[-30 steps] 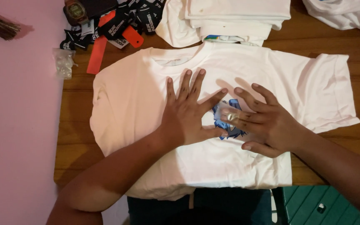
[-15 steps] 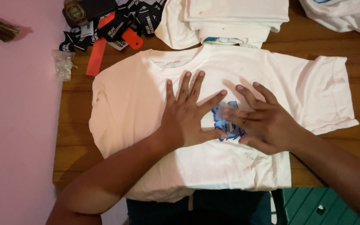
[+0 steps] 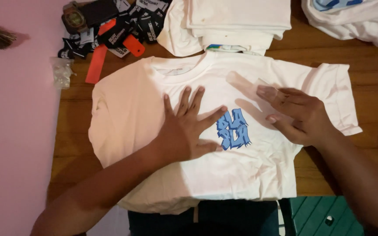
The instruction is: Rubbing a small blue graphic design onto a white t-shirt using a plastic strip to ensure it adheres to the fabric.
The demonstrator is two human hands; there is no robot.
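Observation:
A white T-shirt (image 3: 145,131) lies flat, front up, on the wooden table (image 3: 368,109). A blue graffiti-style print (image 3: 233,131) shows on its chest. My left hand (image 3: 187,129) presses flat on the shirt just left of the print, fingers spread and thumb touching the print's edge. My right hand (image 3: 298,114) hovers to the upper right of the print. Its fingertips hold a thin clear film (image 3: 248,85) lifted off the shirt.
A stack of folded white shirts (image 3: 237,17) sits beyond the collar, and more white cloth (image 3: 355,17) lies at the top right. Black tags, orange strips and a wristwatch (image 3: 106,26) are piled at the top left, beside a small clear bag (image 3: 61,72). A pink surface (image 3: 14,131) borders the table's left.
My right hand has lifted off the print and moved up and to the right, drawing the clear film away. The blue print is now uncovered. My left hand stays pressed flat.

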